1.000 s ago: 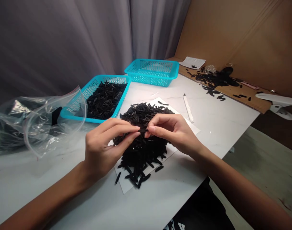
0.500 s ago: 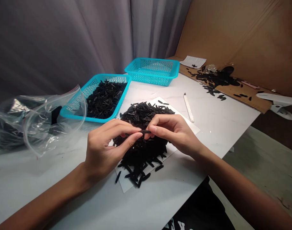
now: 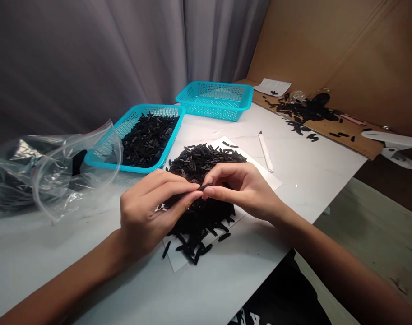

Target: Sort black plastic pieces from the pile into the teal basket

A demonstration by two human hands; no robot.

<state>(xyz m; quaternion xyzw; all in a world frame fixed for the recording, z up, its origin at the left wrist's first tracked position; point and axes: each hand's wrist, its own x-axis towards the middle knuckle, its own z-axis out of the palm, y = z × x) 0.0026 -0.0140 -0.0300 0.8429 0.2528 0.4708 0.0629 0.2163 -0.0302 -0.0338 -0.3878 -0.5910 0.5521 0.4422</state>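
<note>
Black strip (image 3: 206,185): long axis crosswise, bridging both hands, equally near each.
Left hand (image 3: 148,212): fingertips clamped on its left end.
Right hand (image 3: 243,189): fingertips clamped on its right end.

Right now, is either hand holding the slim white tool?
No, the slim white tool lies on the table beyond the pile, while the left hand and right hand pinch one black strip.

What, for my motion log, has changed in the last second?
The left hand and right hand have pressed closer together, so the black strip pinched between them now arches instead of lying straight. Nothing was let go. The black pile, near basket, far basket and bag stayed put.
</note>
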